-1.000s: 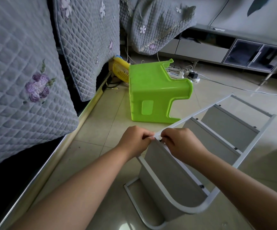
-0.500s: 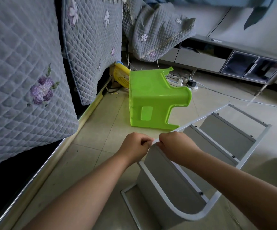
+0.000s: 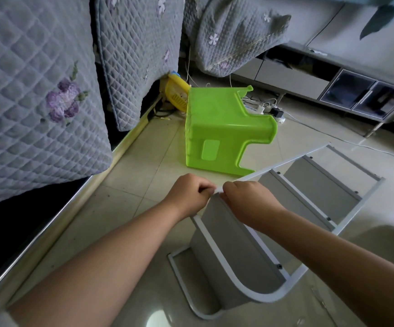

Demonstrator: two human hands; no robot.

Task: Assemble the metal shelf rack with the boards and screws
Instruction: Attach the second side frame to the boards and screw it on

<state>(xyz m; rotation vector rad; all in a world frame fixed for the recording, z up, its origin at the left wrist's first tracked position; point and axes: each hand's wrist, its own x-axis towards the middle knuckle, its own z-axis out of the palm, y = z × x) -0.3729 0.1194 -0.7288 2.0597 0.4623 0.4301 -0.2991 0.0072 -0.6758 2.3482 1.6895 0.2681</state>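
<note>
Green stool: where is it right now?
Head view: the green stool lies tipped on the floor, just beyond both hands, between the yellow basket and the rack.

Pale floor tiles [image 3: 148,147] ran beside a sofa [image 3: 26,102] in quilted grey covers; a low cabinet [image 3: 332,79] lined the far wall.

Both forearms reaching forward and converging — left hand [image 3: 189,195] and right hand [image 3: 247,199] knuckles up, fingers curled, pinching at nearly the same spot.
</note>
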